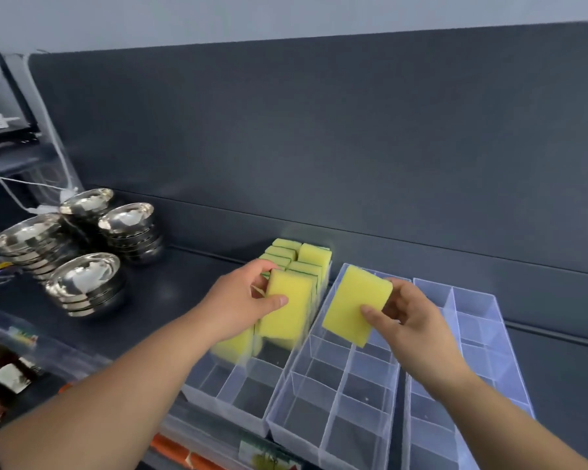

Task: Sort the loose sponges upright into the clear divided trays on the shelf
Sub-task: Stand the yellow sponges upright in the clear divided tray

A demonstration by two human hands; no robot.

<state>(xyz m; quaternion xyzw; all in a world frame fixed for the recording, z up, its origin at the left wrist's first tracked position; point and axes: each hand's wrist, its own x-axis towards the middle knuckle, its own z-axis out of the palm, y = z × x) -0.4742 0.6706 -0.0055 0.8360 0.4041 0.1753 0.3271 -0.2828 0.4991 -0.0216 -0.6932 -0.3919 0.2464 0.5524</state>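
Head view, looking down at a dark grey shelf [170, 300] with a dark back panel. Three clear plastic trays divided into small compartments sit side by side on it.

The left hand [248, 300] grips a yellow rectangular foam sponge [287, 307], thumb across its front face and fingers curled behind. The sponge stands nearly upright over the left tray [245, 391], just in front of a packed row of yellow sponges with green scouring backs [299, 257] that already fills the tray's far compartments. The near compartments of this tray look empty.

The right hand [411, 320] pinches a second yellow foam sponge [353, 305] by its lower right part, thumb in front and fingers behind. This one is tilted and held in the air above the far end of the middle tray [364, 371], which holds no sponges. The right tray [476, 317] is also empty.

Four stacks of shiny steel bowls [85, 283] stand at the left of the shelf, well apart from the trays.

The step in hand appears to be seating the left sponge in the next free compartment. That calls for keeping it upright and pressing it down between the dividers. The right sponge would then need turning straight before it goes into a compartment.
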